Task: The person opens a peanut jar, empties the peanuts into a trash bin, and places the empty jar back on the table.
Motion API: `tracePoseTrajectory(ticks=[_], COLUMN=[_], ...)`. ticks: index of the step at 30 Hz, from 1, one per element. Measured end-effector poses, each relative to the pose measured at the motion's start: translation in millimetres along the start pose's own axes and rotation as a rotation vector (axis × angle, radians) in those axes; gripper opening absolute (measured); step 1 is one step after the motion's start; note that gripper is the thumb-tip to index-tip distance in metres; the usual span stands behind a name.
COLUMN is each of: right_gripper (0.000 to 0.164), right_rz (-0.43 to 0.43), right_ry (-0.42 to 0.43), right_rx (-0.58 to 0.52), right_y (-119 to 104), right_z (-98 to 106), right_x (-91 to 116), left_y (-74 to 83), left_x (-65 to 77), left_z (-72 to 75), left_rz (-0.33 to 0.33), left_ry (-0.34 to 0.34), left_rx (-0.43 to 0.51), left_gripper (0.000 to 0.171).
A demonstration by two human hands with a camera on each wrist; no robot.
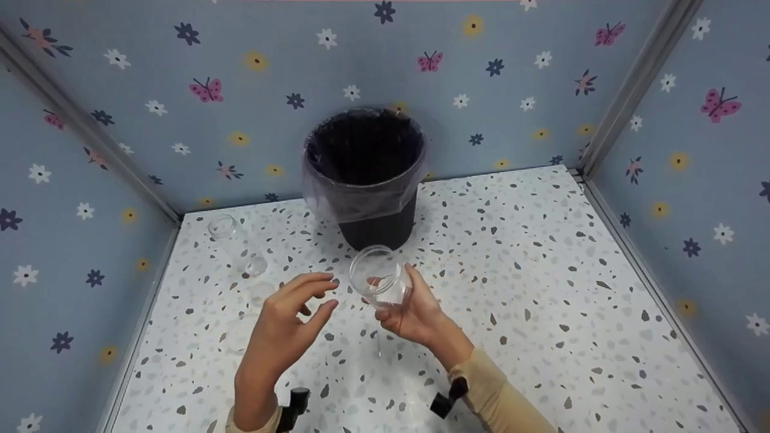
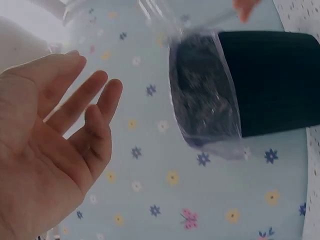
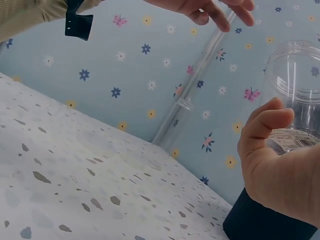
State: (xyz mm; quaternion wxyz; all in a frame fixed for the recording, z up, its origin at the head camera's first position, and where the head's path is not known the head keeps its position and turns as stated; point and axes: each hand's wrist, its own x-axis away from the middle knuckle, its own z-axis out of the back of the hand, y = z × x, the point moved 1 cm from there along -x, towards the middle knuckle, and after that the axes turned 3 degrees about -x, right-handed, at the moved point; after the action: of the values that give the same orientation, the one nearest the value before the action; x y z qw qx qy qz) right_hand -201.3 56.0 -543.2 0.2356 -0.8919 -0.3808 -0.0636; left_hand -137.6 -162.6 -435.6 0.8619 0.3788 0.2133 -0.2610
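A clear, wide-mouthed plastic jar (image 1: 394, 291) is gripped in my right hand (image 1: 421, 316), above the table and in front of the bin. Its open rim points up and toward the left. In the right wrist view, thumb and fingers wrap the lower part of the jar (image 3: 295, 117), where some printed marking shows. My left hand (image 1: 286, 328) hovers to the left of the jar, apart from it, with loosely bent fingers and nothing in them. The palm of that hand (image 2: 45, 150) faces the left wrist camera.
A black bin (image 1: 379, 231) with a translucent liner (image 1: 361, 201) over its rim stands against the back wall. On the speckled white table (image 1: 511, 270), a faint clear container (image 1: 222, 225) sits at the back left. Flower-patterned panels (image 1: 337, 54) enclose the back and both sides.
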Motion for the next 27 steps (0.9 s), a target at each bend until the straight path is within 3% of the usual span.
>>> tracePoseTrajectory(ticks=[4, 17, 22, 27], right_gripper=[0.079, 0.078, 0.081, 0.083], right_rz=[-0.027, -0.091, -0.114, -0.108], right_ry=[-0.009, -0.061, -0.032, 0.054], right_rx=[0.026, 0.086, 0.211, 0.308], right_y=[11, 20, 15, 4], right_z=[-7, -10, -3, 10], right_x=[-2, -3, -6, -10], left_y=[4.8, -7.7, -15.9, -28.3], left_x=[-1.1, 2.1, 3.4, 4.6], left_z=[-7.4, -19.8, -22.0, -21.8], left_rz=[0.014, -0.012, -0.042, -0.044], left_ry=[-0.048, -0.08, -0.056, -0.039], left_rx=[-0.004, -0.061, -0.062, -0.091], left_gripper=[0.038, 0.013, 0.013, 0.013])
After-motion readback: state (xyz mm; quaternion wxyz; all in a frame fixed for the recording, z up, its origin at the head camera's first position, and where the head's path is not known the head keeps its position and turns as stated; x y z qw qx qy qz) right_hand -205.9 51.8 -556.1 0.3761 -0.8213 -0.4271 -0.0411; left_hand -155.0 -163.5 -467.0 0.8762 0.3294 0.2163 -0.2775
